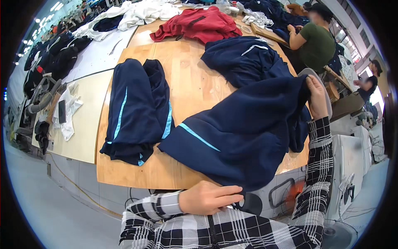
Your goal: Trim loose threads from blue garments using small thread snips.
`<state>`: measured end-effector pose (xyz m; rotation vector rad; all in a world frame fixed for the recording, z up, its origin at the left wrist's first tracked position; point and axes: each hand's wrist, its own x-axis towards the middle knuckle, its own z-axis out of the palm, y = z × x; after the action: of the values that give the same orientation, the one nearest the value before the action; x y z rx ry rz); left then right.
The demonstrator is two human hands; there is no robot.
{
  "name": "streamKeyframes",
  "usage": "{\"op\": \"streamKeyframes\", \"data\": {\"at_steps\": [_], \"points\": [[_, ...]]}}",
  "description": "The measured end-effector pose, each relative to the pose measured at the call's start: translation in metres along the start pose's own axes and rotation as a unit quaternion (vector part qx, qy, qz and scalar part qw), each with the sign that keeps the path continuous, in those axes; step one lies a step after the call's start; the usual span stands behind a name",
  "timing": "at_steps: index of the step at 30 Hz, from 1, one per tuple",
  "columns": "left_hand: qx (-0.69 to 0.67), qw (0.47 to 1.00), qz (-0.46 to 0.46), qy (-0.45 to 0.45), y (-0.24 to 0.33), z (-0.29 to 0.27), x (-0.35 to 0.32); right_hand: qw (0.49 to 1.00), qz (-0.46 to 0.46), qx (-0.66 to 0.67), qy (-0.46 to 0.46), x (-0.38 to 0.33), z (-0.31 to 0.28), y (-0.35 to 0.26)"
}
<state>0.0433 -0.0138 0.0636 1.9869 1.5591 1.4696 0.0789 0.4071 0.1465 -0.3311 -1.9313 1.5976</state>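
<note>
A navy garment piece (248,133) with a light-blue stripe slants across the right half of the table. My right hand (317,94) grips its upper right end and holds it raised off the table. Close to its lower edge, in front of my body, is my left hand (209,198), its fingers drawn together. A small silvery bit and something dark show by those fingertips; what they pinch is unclear. To the left, a folded navy garment (137,112) with light-blue stripes lies flat. Behind the held piece is another navy garment (248,58), crumpled.
The wooden table (182,70) also bears a red garment (199,24) and white cloth (145,14) at its far side. A phone (62,111) rests on a white rag at left. At right, a person in a green shirt (317,50) handles dark fabric.
</note>
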Motion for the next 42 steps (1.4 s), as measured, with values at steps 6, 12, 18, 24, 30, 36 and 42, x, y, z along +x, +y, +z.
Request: {"op": "streamKeyframes", "data": {"at_steps": [6,12,18,24,30,36,42], "points": [[0.088,0.938,-0.247,0.226,-0.075,0.001,-0.046,0.817,-0.175,-0.549,-0.016,-0.033,0.015,0.059],[0.11,0.812,-0.536,0.203,-0.116,-0.023,-0.131,0.932,-0.127,-0.3,-0.16,-0.148,0.163,0.058],[-0.126,0.739,-0.546,0.374,-0.12,-0.01,-0.109,0.972,0.11,-0.074,-0.195,-0.211,0.234,0.078],[0.195,0.806,-0.444,0.34,-0.135,0.003,-0.109,0.973,0.156,-0.045,-0.164,-0.228,0.253,0.104],[0.081,0.882,-0.364,0.289,-0.097,0.044,-0.058,0.837,0.436,0.33,-0.018,-0.229,0.244,0.116],[-0.076,0.897,-0.352,0.256,-0.084,0.058,-0.047,0.821,0.4,0.399,0.078,-0.218,0.206,0.132],[-0.249,0.805,-0.414,0.345,-0.11,0.044,-0.088,0.904,0.33,0.245,0.119,-0.235,0.178,0.16]]}}
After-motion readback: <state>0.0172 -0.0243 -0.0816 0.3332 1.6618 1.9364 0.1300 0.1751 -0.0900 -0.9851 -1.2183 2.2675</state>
